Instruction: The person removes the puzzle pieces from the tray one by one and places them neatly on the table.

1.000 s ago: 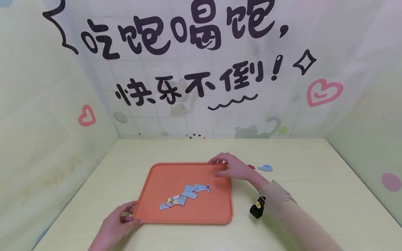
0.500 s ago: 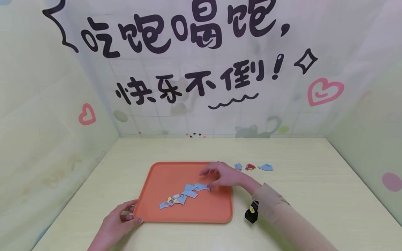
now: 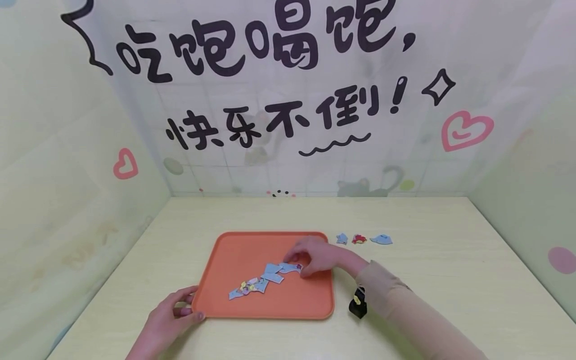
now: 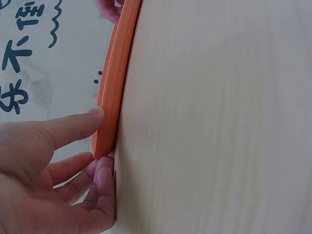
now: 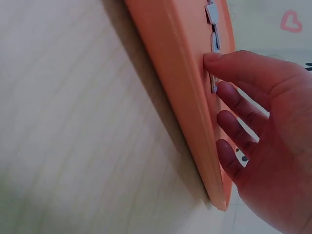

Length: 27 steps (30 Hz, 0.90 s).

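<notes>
An orange tray (image 3: 216,270) lies on the table, several light blue flat puzzle pieces (image 3: 272,277) in a slanting, overlapping row on it. My left hand (image 3: 168,317) grips its front left corner; in the left wrist view the thumb (image 4: 78,127) lies on the rim and the fingers bend round the corner. Over the tray's right part, my right hand (image 3: 315,256) pinches the row's rightmost puzzle piece (image 3: 290,268), a blue one with a small dark red mark. In the right wrist view that piece (image 5: 213,73) shows between thumb and index finger, its far part hidden.
Beyond the tray's back right corner lie a small blue piece (image 3: 342,239), a red piece (image 3: 359,239) and a larger blue piece (image 3: 381,239). A small black object (image 3: 358,303) with a yellow spot is beside the right sleeve (image 3: 396,295). Printed cloth walls enclose the table.
My right hand has moved from the tray's back right rim, leftward and toward me, onto the row's end piece. The black object has shifted left with the arm. The left hand stays put.
</notes>
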{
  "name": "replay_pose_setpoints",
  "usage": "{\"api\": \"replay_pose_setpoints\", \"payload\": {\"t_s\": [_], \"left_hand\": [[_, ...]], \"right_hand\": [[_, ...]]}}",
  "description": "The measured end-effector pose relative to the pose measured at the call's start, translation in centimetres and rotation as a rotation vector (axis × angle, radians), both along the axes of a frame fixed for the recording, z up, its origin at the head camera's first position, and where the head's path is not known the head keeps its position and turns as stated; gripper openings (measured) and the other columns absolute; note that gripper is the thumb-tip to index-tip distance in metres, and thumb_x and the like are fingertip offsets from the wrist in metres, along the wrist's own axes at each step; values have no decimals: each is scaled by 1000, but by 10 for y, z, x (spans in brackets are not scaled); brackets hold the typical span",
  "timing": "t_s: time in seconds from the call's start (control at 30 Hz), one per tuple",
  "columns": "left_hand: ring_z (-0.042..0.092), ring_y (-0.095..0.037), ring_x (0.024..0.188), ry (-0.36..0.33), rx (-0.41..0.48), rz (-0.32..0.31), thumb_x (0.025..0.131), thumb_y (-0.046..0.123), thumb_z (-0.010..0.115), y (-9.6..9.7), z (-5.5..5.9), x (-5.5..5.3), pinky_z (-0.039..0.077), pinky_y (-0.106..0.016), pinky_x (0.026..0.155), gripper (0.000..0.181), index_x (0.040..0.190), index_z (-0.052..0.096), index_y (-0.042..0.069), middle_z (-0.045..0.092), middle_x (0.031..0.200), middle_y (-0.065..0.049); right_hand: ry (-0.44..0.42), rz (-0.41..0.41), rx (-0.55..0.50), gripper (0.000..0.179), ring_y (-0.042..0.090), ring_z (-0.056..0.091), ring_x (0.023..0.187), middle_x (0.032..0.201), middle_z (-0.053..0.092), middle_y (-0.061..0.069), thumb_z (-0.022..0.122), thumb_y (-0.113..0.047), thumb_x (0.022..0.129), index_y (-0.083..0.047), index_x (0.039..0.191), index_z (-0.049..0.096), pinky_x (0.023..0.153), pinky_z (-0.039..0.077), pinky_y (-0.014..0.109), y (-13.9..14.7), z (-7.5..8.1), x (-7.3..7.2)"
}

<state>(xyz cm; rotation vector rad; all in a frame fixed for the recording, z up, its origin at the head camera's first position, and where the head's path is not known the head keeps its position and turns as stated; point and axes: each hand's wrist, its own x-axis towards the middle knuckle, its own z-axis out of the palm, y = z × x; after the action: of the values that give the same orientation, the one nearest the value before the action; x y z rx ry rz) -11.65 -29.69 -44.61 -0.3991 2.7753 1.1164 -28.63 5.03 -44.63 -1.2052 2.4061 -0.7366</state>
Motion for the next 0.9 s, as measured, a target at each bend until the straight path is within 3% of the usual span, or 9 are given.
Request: {"api": "replay_pose_setpoints", "payload": {"t_s": [0.27, 0.57, 0.9], "left_hand": [[64, -13, 95, 9, -26, -7, 81, 24, 81, -1, 0, -1, 49, -21, 73, 72, 143, 49, 6, 61, 124, -12], [63, -14, 94, -5, -40, -7, 80, 27, 83, 0, -1, -1, 48, -25, 75, 74, 142, 49, 5, 61, 122, -12], [63, -14, 94, -6, -43, -18, 81, 26, 82, 1, 0, -3, 48, -25, 76, 74, 143, 48, 5, 61, 122, -11]], "right_hand": [[-28, -1, -2, 37, 8, 53, 91, 100, 62, -7, 77, -13, 84, -22, 120, 70, 77, 46, 20, -5, 0, 0], [-43, 1, 0, 35, 8, 53, 90, 100, 63, -6, 77, -12, 84, -19, 119, 70, 78, 46, 19, -4, 0, 0], [5, -12, 29, 36, 11, 55, 94, 103, 64, -6, 77, -12, 82, -18, 118, 71, 81, 47, 21, 3, 11, 1]]}}
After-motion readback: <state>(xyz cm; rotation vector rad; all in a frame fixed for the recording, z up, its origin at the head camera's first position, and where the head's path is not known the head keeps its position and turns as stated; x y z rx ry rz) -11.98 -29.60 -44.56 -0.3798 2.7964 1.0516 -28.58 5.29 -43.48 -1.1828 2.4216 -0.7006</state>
